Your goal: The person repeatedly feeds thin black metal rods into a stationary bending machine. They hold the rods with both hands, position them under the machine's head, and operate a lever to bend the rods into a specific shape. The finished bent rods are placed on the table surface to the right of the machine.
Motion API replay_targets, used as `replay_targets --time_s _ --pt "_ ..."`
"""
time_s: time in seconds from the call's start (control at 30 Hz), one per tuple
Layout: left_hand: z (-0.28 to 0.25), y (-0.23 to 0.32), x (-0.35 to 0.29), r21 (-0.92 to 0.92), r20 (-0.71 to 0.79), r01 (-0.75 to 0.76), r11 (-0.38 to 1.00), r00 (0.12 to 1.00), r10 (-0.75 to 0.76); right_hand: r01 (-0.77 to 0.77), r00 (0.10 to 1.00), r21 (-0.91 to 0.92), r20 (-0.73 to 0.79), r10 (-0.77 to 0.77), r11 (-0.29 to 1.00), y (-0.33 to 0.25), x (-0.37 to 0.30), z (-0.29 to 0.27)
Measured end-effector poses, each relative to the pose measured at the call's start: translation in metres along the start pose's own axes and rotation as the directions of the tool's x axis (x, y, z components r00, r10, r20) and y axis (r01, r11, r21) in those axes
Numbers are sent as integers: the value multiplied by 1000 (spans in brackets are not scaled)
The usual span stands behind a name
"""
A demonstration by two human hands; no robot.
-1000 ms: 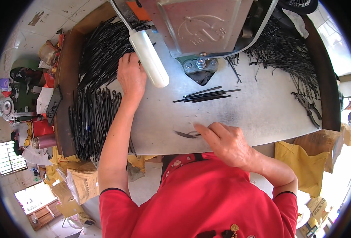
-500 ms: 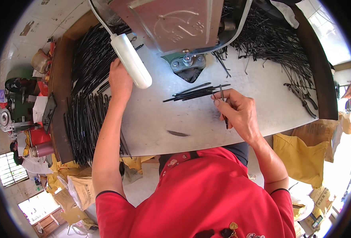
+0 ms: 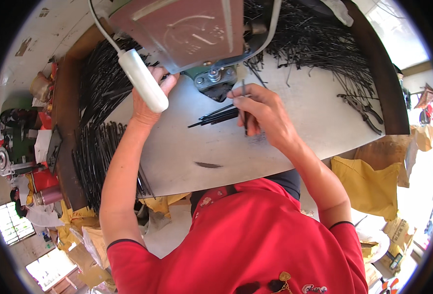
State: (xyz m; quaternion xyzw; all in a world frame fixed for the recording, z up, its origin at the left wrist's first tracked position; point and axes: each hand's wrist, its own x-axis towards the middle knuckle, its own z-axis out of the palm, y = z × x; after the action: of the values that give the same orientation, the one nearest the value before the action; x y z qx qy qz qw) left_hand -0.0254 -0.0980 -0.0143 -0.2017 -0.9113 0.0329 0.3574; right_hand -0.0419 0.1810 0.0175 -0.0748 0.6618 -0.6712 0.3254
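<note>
My right hand (image 3: 270, 115) is closed around slim dark metal tweezers (image 3: 245, 108), held upright between thumb and fingers, just right of the machine's dark pointed plate (image 3: 220, 93). Beside it, a small bunch of thin black rods (image 3: 211, 117) lies on the metal tabletop, its right end behind my fingers. My left hand (image 3: 145, 105) is left of the machine head (image 3: 187, 34), partly covered by the white lamp (image 3: 145, 81). Its thumb and a finger show bent toward each other at the machine's lower edge; what they pinch is hidden.
Black rods are heaped at the back left (image 3: 104, 73), and a neater stack (image 3: 96, 161) lies at the near left. More thin rods (image 3: 319, 46) cover the back right. Dark pliers (image 3: 361, 112) lie near the right wooden wall (image 3: 390, 83). A yellow cloth (image 3: 366, 186) hangs beyond the table.
My left hand has come from the rod heap toward the machine head. My right hand, with the tweezers, has moved left and up toward the pointed plate. The whole view has shifted slightly left.
</note>
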Motion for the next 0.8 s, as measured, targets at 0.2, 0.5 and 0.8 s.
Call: replay_targets --time_s 0.2,0.5,0.8 --pt "-3 -2 -2 -10 53 18 1000 998 -18 -14 999 22 40 13 1000 5 10 7" --pt "-16 8 7 -52 146 201 978 971 -192 26 1000 20 -11 -26 999 -2 10 8" --pt "-16 102 38 -671 730 488 -559 303 -612 89 995 185 -61 -79 979 6 31 23"
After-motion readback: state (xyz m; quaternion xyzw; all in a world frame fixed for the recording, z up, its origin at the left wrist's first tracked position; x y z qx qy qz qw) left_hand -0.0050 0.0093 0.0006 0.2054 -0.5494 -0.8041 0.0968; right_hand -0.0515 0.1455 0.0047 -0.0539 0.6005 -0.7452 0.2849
